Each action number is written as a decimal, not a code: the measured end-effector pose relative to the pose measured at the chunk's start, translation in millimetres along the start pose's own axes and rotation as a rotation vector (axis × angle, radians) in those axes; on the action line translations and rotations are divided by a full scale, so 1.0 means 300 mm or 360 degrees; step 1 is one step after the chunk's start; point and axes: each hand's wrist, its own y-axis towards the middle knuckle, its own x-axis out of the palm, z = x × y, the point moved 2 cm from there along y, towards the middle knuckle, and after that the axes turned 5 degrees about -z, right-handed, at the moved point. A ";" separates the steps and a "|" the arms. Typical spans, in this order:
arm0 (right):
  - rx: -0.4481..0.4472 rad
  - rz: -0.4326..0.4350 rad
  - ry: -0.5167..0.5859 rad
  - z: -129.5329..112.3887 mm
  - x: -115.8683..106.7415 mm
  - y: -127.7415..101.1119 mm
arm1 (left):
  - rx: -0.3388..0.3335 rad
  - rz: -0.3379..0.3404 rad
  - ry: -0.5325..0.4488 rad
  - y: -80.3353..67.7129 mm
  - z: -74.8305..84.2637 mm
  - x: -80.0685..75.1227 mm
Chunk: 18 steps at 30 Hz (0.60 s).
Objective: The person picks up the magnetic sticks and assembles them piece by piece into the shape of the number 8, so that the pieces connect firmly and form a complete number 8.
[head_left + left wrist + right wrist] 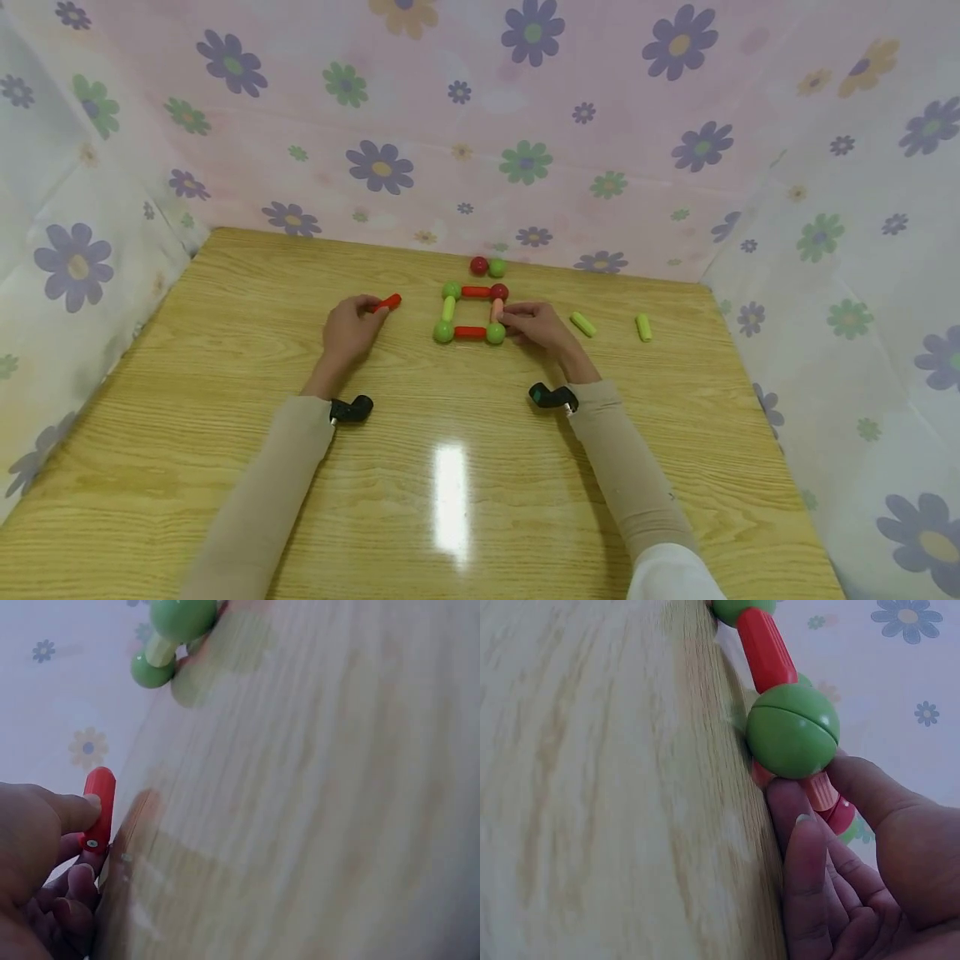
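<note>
My left hand (351, 331) pinches a red rod (100, 806) between thumb and fingers, low over the table, left of a square frame. That frame lies flat: two red rods (470, 332), a yellow-green rod (447, 309) and an orange-pink rod (497, 310) join three green balls and one dark red ball (498, 292) at the corners. At its right side my right hand (542, 327) pinches the orange-pink rod. In the right wrist view thumb and fingers sit on either side of this rod, just beside the green corner ball (793, 730).
A loose dark red ball (479, 266) and a green ball (497, 267) lie behind the frame. To the right are two loose yellow-green rods (582, 324). Flowered cloth (450, 125) walls off the table's back and sides. Black wrist cameras (352, 409) are worn on both wrists.
</note>
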 end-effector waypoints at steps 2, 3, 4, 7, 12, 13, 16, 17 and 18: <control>-0.0008 0.0021 -0.0010 -0.001 0.001 0.000 | 0.0017 -0.0014 -0.0021 -0.012 -0.004 0.004; -0.0009 0.0035 -0.0012 0.000 0.003 0.001 | 0.0028 -0.0027 -0.0031 -0.017 -0.006 0.006; -0.0010 0.0052 -0.0016 0.000 0.004 0.002 | 0.0039 -0.0041 -0.0033 -0.022 -0.006 0.007; -0.0019 0.0091 -0.0042 0.004 0.007 0.006 | 0.0029 -0.0137 -0.0103 -0.039 0.000 0.011; -0.0031 0.0112 -0.0056 0.011 0.010 0.010 | 0.0044 -0.0294 -0.0261 -0.067 0.022 0.006; -0.0033 0.0112 -0.0058 0.011 0.011 0.010 | 0.0057 -0.0314 -0.0290 -0.071 0.025 0.003; -0.0020 0.0109 -0.0066 0.007 0.012 0.009 | 0.0077 -0.0376 -0.0336 -0.082 0.028 -0.004; -0.0015 0.0109 -0.0072 0.005 0.013 0.008 | 0.0087 -0.0396 -0.0342 -0.086 0.028 -0.005; -0.0010 0.0112 -0.0073 0.003 0.014 0.008 | 0.0095 -0.0408 -0.0345 -0.089 0.029 -0.007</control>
